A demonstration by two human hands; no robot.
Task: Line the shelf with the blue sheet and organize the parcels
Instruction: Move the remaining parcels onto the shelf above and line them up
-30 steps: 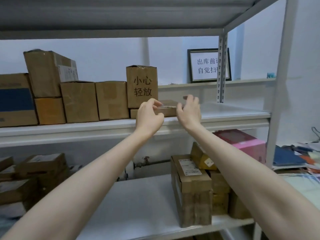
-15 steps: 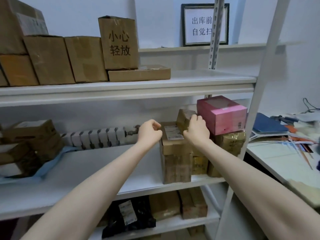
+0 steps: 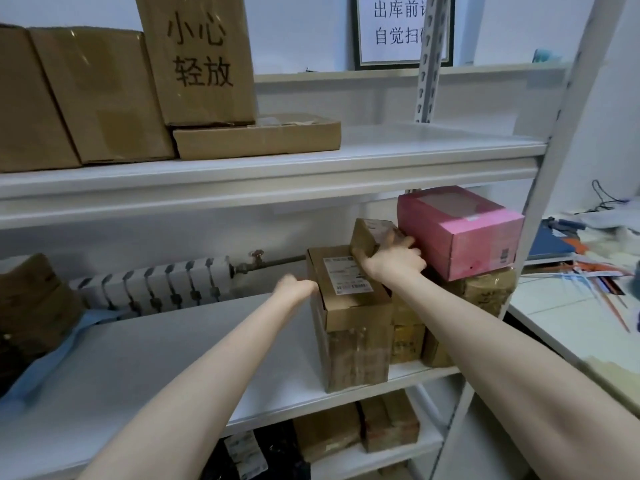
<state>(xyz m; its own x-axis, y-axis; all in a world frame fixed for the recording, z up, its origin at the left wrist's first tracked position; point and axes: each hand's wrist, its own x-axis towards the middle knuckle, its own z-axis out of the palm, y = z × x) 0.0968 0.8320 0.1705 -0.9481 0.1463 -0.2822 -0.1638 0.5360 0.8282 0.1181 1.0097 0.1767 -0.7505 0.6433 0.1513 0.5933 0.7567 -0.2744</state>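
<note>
The right hand grips a small box, tilted on top of a labelled box. Just at three o'clock of it sits a pink box. The left hand meets the labelled box's nine-o'clock side, its fingers unclear. A blue sheet lies rumpled at nine o'clock on the shelf.
</note>
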